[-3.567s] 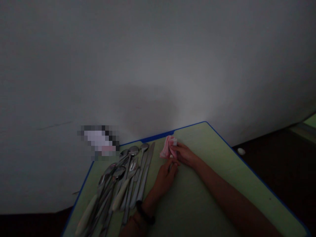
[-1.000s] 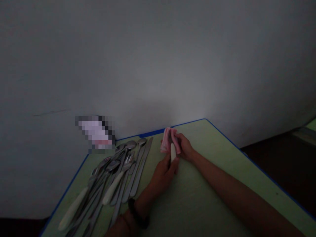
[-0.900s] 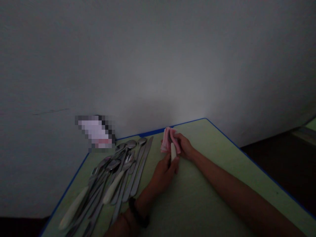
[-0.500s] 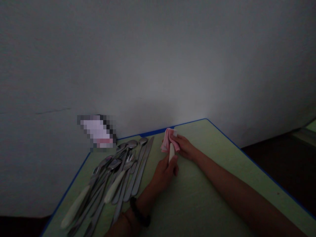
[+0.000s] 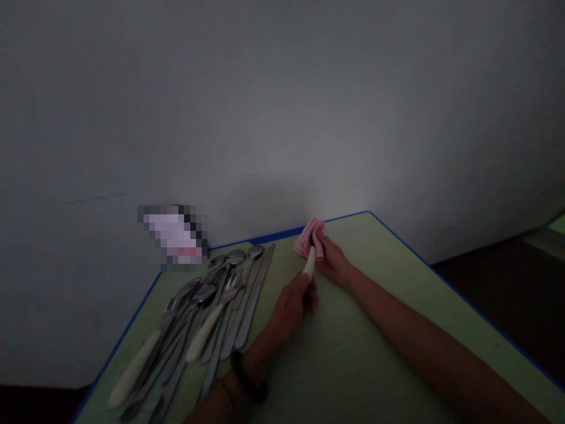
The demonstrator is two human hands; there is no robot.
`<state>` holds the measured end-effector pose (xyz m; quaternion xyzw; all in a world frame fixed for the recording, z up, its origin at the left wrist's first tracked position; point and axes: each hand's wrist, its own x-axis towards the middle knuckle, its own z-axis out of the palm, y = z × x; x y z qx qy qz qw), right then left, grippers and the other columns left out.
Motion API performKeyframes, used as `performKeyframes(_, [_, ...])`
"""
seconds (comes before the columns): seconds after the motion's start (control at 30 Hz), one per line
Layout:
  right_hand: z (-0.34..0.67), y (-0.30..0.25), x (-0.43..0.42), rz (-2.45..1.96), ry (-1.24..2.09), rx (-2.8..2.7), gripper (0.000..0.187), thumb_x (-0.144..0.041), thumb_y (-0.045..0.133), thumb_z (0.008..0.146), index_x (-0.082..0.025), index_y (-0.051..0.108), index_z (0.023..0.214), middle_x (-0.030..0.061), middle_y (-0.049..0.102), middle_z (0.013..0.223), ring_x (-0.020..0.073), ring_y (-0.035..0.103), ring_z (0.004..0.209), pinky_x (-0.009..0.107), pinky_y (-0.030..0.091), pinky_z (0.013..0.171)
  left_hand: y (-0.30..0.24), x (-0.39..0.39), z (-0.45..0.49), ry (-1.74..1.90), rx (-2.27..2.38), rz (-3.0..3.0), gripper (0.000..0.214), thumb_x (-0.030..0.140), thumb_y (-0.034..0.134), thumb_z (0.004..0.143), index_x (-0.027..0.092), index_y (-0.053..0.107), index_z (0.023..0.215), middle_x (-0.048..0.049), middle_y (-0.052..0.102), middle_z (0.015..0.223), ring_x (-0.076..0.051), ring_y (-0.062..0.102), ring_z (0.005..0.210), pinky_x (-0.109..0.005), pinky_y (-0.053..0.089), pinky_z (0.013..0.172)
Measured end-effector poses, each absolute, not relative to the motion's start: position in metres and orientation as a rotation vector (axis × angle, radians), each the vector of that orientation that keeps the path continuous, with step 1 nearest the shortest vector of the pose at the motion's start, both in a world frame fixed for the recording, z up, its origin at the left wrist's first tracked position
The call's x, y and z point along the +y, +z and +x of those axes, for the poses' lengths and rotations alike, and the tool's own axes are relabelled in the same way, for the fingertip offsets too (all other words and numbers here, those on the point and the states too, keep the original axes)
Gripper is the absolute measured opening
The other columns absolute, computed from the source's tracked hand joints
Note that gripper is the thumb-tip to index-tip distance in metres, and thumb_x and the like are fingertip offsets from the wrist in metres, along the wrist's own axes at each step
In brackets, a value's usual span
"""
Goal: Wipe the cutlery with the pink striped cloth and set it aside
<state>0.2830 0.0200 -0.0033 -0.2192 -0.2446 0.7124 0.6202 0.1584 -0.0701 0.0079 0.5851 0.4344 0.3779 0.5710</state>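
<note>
My left hand (image 5: 296, 299) is closed round a piece of cutlery by its cream handle (image 5: 309, 265). The far end of that piece is hidden inside a folded pink cloth (image 5: 314, 237), so I cannot tell what kind it is. My right hand (image 5: 333, 259) grips the cloth, wrapped about the hidden end. Left of my hands lies a loose pile of metal spoons (image 5: 235, 257), forks (image 5: 230, 288) and knives (image 5: 258, 300), a few with cream handles. A dark bracelet circles my left wrist.
The pale green table (image 5: 397, 271) has a blue edge and stands against a grey wall (image 5: 282, 118). A blurred-out, light rectangular object (image 5: 174, 235) with a dark border leans at the table's far left corner.
The cloth and my right hand have shifted slightly up and to the right. The cream handle tilts more to the right, and more of it shows above my left fingers.
</note>
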Motion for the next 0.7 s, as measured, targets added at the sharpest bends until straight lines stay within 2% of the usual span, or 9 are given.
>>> performKeyframes(0.13, [0.2824,-0.0013,0.0190,-0.481,1.653,-0.569,0.024,-0.037,0.064,0.077,-0.020,0.059,0.092,0.0009,0.065,0.082,0.0154,0.060,0.081,0.033,0.049,0.079,0.0082,-0.0703,0.1575,0.880,0.988,1.432,0.040,0.048,0.030,0.090,0.016,0.053,0.086,0.0031,0.050,0.052,-0.011,0.042,0.046,-0.022,0.032,0.048])
performKeyframes(0.27, [0.2823,-0.0006,0.0174,-0.534,1.703,-0.597,0.022,-0.039,0.062,0.078,-0.018,0.059,0.084,0.0005,0.063,0.072,0.0147,0.059,0.074,0.032,0.048,0.078,0.0115,-0.0714,0.1574,0.895,1.012,1.465,0.038,0.046,0.030,0.091,0.016,0.054,0.089,0.0039,0.049,0.052,-0.010,0.041,0.045,-0.022,0.032,0.048])
performKeyframes(0.53, [0.2814,0.0055,0.0135,-0.540,1.738,-0.615,0.025,-0.041,0.061,0.077,-0.018,0.061,0.086,0.0007,0.063,0.068,0.0158,0.059,0.075,0.031,0.047,0.075,0.0147,-0.0703,0.1576,0.802,1.100,1.513,0.045,0.052,0.032,0.089,0.016,0.053,0.071,0.0017,0.050,0.052,-0.011,0.043,0.048,-0.023,0.032,0.049])
performKeyframes(0.7, [0.2839,0.0029,0.0136,-0.633,1.750,-0.661,0.025,-0.041,0.063,0.074,-0.017,0.060,0.078,-0.0010,0.059,0.062,0.0139,0.056,0.065,0.027,0.044,0.065,0.0156,-0.0696,0.1584,0.869,1.059,1.431,0.041,0.049,0.030,0.089,0.015,0.054,0.087,0.0031,0.050,0.053,-0.010,0.041,0.045,-0.022,0.031,0.046])
